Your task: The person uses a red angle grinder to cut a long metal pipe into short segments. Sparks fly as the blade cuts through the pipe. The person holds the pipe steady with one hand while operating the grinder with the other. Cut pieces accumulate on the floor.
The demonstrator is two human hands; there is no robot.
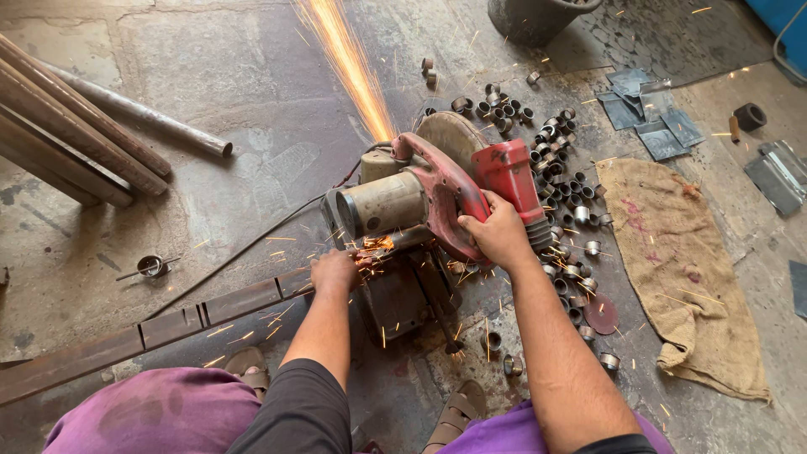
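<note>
At floor centre, right hand (pixel 496 235) has its fingers clamped on the saw (pixel 437 197) handle; left hand (pixel 336 271) fingers grip the bar (pixel 168 324) just beside the cut. Risk: sparks (pixel 349 63) burning the left hand; bar shifting would bind the blade.

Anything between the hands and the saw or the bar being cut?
Nothing visible. The right hand already grips the red chop saw handle; the left hand presses on the long metal bar beside the cut, sparks flying around it.
</note>
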